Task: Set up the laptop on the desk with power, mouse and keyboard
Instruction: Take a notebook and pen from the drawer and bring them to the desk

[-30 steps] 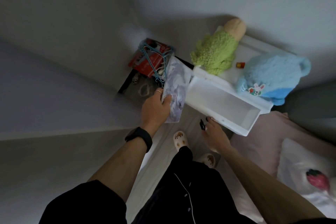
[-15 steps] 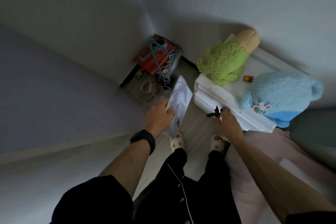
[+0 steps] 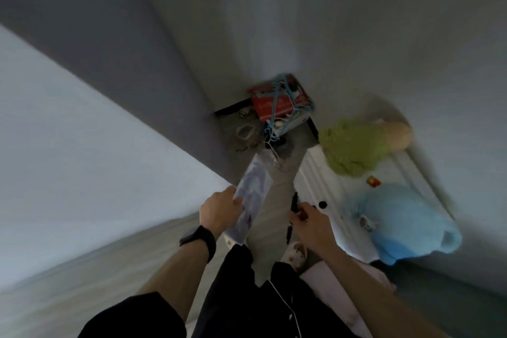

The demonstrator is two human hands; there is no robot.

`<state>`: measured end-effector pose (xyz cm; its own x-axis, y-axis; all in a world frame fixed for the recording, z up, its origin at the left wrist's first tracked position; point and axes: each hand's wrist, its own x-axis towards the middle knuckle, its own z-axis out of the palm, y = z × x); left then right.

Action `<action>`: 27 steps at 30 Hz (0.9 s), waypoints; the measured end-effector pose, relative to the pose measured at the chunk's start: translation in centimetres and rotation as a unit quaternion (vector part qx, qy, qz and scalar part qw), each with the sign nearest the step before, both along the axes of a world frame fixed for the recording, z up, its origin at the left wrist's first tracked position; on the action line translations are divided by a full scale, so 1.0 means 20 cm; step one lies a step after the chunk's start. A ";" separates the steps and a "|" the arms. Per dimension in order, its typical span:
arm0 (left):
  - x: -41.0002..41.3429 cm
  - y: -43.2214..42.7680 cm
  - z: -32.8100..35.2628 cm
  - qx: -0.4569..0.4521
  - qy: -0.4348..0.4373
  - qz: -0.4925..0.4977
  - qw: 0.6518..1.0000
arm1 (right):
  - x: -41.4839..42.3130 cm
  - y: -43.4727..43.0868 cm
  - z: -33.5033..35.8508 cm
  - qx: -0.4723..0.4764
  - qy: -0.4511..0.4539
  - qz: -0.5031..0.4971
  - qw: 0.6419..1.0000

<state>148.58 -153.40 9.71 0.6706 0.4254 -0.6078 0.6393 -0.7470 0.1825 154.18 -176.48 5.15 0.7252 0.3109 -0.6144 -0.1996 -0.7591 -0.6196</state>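
Note:
My left hand (image 3: 219, 211) grips a flat, thin pad (image 3: 253, 193) with a purple-grey pattern, held on edge above the floor. My right hand (image 3: 310, 223) is closed on a thin black object (image 3: 294, 202); its ends stick out above and below my fingers, and I cannot tell what it is. This hand is right at the front of a white bedside cabinet (image 3: 315, 181), beside a dark drawer knob (image 3: 322, 204). The drawer front sits flush. No laptop, mouse or keyboard is in view.
A green plush (image 3: 354, 145), a blue plush (image 3: 397, 219) and a small red-yellow item (image 3: 373, 181) lie on the cabinet top. In the corner stands a red box (image 3: 274, 105) with blue hangers (image 3: 288, 115) and cords. A pale wall panel is left, pink bedding (image 3: 326, 274) lower right.
The white drawer, open a second ago, is now pushed in. My right hand moved with its front, still holding the black object. The view swung left and the pad dropped lower.

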 end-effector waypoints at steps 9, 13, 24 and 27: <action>-0.71 0.43 0.13 -0.011 -0.044 0.220 0.975 | -0.22 0.58 0.24 0.039 -0.028 0.196 0.979; -1.22 0.66 0.15 -0.014 -0.057 0.340 0.938 | -0.46 0.98 0.34 0.049 -0.040 0.281 0.958; -2.70 1.18 0.30 0.001 -0.201 0.707 0.678 | -1.56 2.19 0.52 0.145 -0.069 0.436 0.885; -3.02 1.32 0.38 0.003 -0.282 0.774 0.566 | -1.87 2.48 0.63 0.174 -0.068 0.482 0.856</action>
